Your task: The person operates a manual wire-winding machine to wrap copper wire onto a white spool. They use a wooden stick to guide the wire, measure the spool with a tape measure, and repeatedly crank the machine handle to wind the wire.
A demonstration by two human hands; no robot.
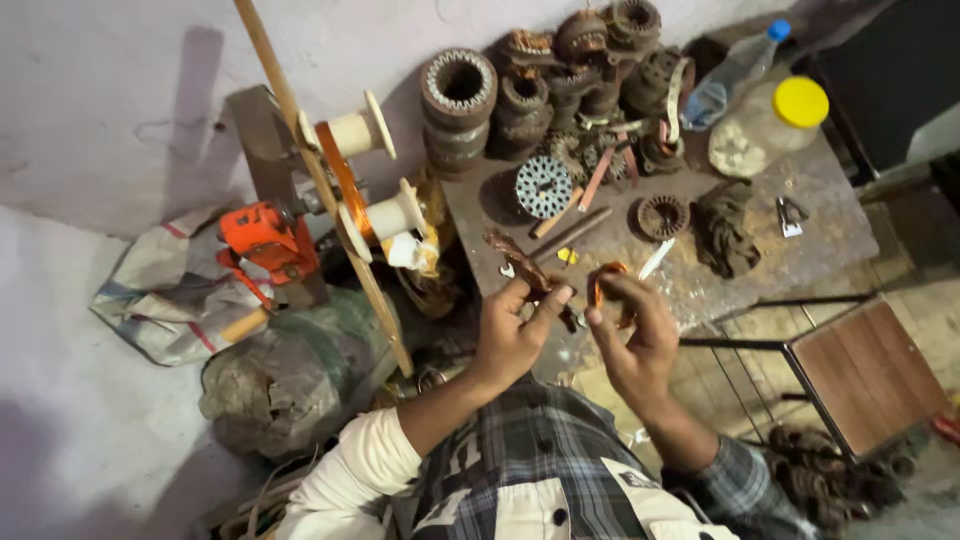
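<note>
My left hand (512, 332) and my right hand (632, 335) are raised side by side over the near edge of a dirty worktable (800, 215). Together they pinch a loop of copper wire coil (603, 283); the right fingers curl around its orange loop. The left fingers hold its darker end, which reaches up and left towards a long brown piece (510, 250). Both sleeves are checked, the left one rolled up.
Stacked motor stators (458, 95) and rotors (545, 185) crowd the table's back. A plastic bottle (730, 75) and a yellow-lidded jar (770, 120) stand at the right. A winding stand with spools (370, 210) and an orange tool (262, 240) is on the left; a small stool (865, 370) stands at the right.
</note>
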